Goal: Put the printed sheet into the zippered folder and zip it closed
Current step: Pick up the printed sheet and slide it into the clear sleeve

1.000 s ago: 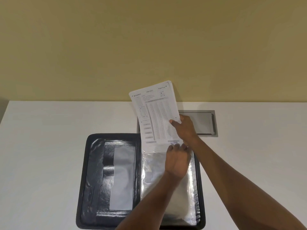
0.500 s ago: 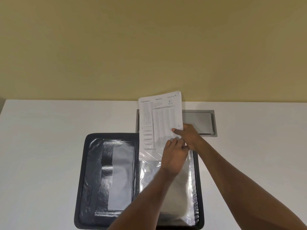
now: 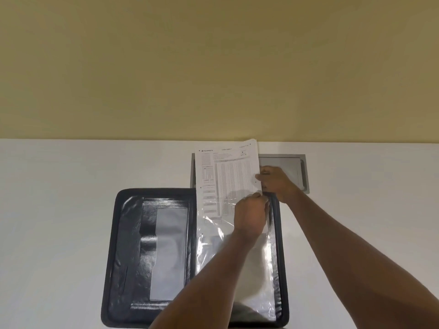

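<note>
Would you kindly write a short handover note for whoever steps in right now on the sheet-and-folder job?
Left hand: fingers pinch the open top edge of the clear plastic sleeve on the folder's right half.
Right hand: grips the right edge of the printed sheet, feeding it down.
Zippered folder: lies open flat on the white table, zip undone.
Done: the sheet's lower part is inside the sleeve.
Left: the upper part sticks out past the folder's far edge over a grey hatch in the table. Push it fully in, fold the folder shut, zip it.
</note>
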{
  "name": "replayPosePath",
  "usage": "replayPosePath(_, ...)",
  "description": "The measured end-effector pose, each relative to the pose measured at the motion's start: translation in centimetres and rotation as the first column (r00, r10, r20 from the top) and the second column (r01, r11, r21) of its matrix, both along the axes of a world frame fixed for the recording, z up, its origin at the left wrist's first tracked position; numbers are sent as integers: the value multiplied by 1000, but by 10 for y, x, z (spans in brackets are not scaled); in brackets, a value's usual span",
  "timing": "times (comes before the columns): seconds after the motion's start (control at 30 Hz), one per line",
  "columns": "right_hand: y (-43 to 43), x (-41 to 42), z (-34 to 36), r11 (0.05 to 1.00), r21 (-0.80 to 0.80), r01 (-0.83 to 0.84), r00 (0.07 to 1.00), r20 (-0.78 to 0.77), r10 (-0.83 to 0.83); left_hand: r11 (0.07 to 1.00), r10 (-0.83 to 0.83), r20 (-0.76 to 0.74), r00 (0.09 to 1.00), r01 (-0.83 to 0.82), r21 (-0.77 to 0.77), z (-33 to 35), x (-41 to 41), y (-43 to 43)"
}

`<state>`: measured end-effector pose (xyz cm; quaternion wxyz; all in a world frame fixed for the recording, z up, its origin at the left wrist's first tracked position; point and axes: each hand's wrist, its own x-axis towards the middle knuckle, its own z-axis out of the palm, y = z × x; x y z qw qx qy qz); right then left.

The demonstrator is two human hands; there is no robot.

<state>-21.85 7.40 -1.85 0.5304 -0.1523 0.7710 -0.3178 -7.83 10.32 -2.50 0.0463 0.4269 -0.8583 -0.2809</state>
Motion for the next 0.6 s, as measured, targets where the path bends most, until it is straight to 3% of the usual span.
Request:
replayPosePath(0.2, -2, -15, 6, 987, 69, -145, 989, 1, 145, 991, 87, 5, 996, -87, 100, -10, -13, -11)
replayPosePath(0.4, 1, -25, 0, 880, 268, -391, 906, -54, 419, 992, 74, -21, 997, -71, 106, -14, -14, -11)
replayPosePath(0.6, -22, -22, -8, 990, 86, -116, 980, -152, 128, 998, 26, -22, 999, -25, 53, -16, -11, -9)
